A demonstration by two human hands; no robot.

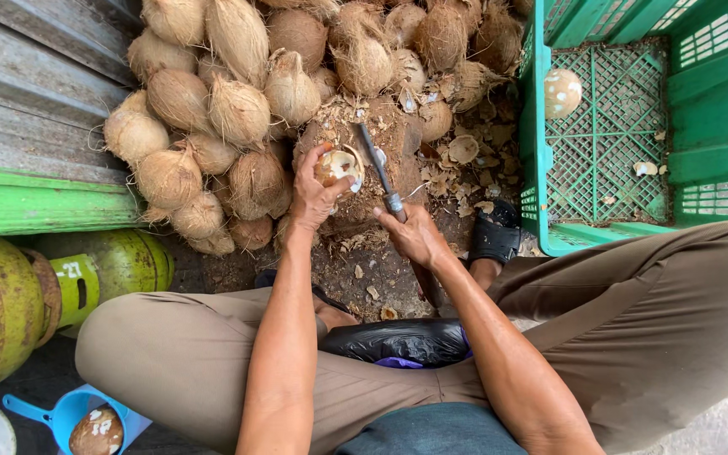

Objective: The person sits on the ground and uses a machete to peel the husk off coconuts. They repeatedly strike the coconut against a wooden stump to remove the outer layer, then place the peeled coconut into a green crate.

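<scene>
Knees in tan trousers [212,354] nearest. Left hand [313,198] fingers wrapped round half-peeled coconut [338,166] on chopping stump [381,160]. Right hand [414,236] fingers closed on knife [378,168]. Probably hard, rounded, rolls easily; best cupped from the side, away from blade. Husked pile [238,109] behind, green crate [617,126] right.

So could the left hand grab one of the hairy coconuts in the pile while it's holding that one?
Probably not yet: the left hand is full with the half-peeled coconut on the chopping block. The coconut pile sits right beside it, nothing between.
</scene>
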